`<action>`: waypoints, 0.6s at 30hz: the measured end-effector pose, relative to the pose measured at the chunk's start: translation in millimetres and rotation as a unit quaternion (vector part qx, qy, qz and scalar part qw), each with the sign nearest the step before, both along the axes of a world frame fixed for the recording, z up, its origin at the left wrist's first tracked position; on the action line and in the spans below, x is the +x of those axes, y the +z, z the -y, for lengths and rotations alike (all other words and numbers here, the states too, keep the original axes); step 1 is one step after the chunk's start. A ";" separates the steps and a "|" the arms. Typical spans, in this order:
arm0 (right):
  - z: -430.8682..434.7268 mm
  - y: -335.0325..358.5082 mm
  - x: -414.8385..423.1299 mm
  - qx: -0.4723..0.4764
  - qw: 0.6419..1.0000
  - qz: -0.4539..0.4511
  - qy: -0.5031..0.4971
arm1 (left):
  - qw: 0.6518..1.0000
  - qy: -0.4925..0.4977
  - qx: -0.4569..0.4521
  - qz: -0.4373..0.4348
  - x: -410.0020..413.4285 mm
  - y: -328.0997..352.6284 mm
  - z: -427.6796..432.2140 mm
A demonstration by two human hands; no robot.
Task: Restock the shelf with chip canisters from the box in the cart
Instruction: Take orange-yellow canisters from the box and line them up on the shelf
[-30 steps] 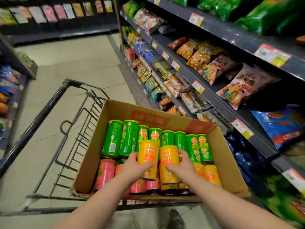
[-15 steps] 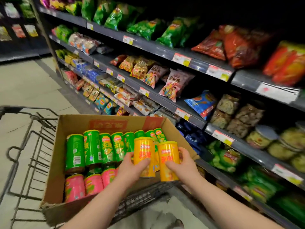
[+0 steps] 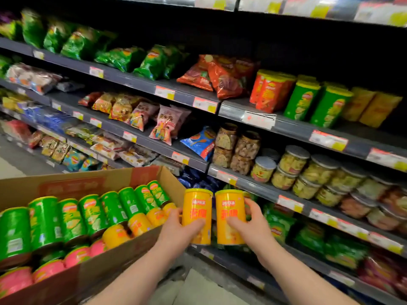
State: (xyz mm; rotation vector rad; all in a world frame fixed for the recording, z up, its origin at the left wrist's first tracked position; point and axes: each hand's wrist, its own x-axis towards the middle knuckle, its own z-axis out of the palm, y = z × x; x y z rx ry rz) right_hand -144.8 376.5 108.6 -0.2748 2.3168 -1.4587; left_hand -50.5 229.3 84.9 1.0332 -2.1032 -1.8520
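My left hand grips a yellow chip canister upright, and my right hand grips a second yellow canister beside it. Both are held just past the right edge of the cardboard box, in front of the lower shelves. The box holds several green canisters, yellow ones and pink ones lying on their sides. On the upper right shelf stand red, green and yellow canisters.
Shelves run from left to right with snack bags, clear jars and price tags on the rails. Green and red bags fill the upper shelf on the left. A strip of floor shows between the box and the lowest shelf.
My hands have lifted the two yellow canisters out of the box and carried them to the right, toward the shelves. My view has turned right, away from the aisle and cart.
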 end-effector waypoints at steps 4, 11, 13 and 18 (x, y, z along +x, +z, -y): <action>-87.3 9.4 -16.6 -0.005 0.998 0.002 -0.055 | 0.998 -0.057 0.005 -0.007 -35.8 2.2 -74.4; -232.4 23.3 -41.0 -0.032 0.991 -0.008 -0.127 | 0.990 -0.141 0.009 -0.016 -87.4 14.6 -211.9; -263.5 25.8 -47.7 -0.038 0.989 -0.011 -0.140 | 0.989 -0.147 0.021 -0.023 -97.2 20.5 -245.0; -318.1 35.3 -66.1 -0.064 0.984 -0.036 -0.161 | 0.985 -0.165 0.034 -0.044 -118.7 34.8 -300.6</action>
